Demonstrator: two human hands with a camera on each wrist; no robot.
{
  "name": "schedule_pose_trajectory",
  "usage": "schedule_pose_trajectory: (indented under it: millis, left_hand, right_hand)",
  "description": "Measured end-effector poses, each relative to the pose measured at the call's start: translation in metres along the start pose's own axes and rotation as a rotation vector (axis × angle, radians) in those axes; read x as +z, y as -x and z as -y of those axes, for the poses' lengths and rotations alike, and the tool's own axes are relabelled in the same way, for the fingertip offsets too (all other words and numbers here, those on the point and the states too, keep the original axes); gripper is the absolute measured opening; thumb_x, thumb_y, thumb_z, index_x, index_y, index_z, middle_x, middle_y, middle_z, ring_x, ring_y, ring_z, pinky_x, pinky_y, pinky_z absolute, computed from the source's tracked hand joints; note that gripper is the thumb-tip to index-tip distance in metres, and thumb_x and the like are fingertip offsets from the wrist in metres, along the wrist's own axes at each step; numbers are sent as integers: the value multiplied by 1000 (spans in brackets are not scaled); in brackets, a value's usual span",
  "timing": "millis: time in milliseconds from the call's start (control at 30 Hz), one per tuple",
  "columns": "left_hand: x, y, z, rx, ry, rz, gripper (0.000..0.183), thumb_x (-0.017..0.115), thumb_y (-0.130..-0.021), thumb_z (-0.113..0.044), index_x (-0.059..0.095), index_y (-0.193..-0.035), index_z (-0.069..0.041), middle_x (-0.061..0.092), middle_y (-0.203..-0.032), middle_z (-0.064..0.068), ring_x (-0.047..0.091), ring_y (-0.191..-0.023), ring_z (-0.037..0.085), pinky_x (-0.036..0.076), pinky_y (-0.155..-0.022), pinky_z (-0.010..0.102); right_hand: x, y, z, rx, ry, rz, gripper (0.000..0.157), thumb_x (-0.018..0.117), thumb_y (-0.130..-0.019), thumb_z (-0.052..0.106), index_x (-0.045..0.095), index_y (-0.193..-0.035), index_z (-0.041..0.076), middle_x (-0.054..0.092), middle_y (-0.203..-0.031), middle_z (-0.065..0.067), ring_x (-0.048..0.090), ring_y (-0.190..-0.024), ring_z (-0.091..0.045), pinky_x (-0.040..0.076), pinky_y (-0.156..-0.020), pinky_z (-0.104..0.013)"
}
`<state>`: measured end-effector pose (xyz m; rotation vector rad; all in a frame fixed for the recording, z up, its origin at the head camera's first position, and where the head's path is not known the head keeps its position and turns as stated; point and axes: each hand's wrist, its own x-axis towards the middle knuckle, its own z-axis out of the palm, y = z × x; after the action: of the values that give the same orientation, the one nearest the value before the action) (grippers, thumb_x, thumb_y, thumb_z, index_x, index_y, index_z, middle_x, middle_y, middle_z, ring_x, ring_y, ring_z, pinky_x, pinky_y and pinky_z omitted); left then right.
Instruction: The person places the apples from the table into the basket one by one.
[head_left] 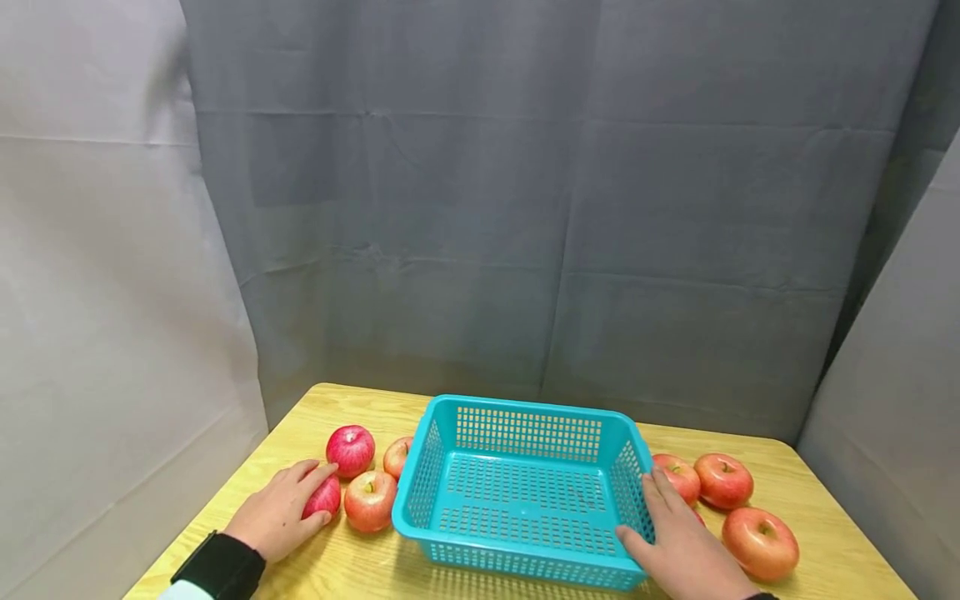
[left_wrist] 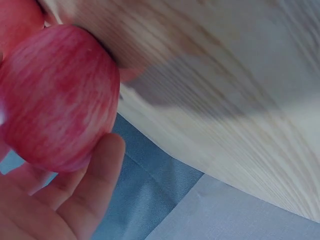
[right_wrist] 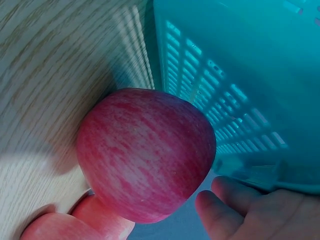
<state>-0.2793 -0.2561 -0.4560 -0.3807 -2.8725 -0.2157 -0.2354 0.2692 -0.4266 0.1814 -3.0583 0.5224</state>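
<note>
At the left of the table, my left hand (head_left: 281,508) holds a dark red apple (head_left: 323,497). Its fingers and thumb curve round the fruit, as the left wrist view also shows with the same apple (left_wrist: 62,97). Beside it sit another dark red apple (head_left: 350,450), a lighter red apple (head_left: 371,501) and one more (head_left: 397,457), partly behind the basket. My right hand (head_left: 686,537) grips the right rim of a turquoise plastic basket (head_left: 517,571), thumb on the inner side. In the right wrist view, a red apple (right_wrist: 147,155) lies beside the basket wall, close to the fingertips.
The basket's inside shows only its perforated floor. To its right lie several apples, among them a large one (head_left: 761,543) by my right hand and another (head_left: 723,481) farther back. Grey cloth (head_left: 480,208) hangs behind the wooden table (head_left: 360,579), pale cloth (head_left: 112,333) at the sides.
</note>
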Motion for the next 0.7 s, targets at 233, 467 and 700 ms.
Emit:
schedule_pose_trajectory:
  millis: [233,467,700]
  left_hand:
    - [-4,-4,0,-6,-11,-17,65,77,-74,-42,55,-131,-18,54,-122,11,50,-105,31,53,-78,55]
    - [-11,-6,-4,15,-3,-49,64,77,-75,-42,55,-130,-19,55,-121,10,50,-105,29,54,-79,53]
    - [-16,-7,-8,43,-10,-69,63,77,-75,-40,55,-130,-18,55,-120,10,51,-104,29,54,-79,52]
  right_hand:
    - [-2,-2,1,37,1,25,108,47,-80,76,21,-145,-7,10,-152,-28,24,-129,-46,37,-92,-68]
    - [-2,-2,2,29,0,14,107,46,-81,75,21,-145,-7,10,-152,-27,25,-129,-45,37,-93,-68]
    - [0,-2,0,24,6,13,107,46,-81,75,22,-145,-7,10,-152,-28,26,-129,-45,38,-92,-67]
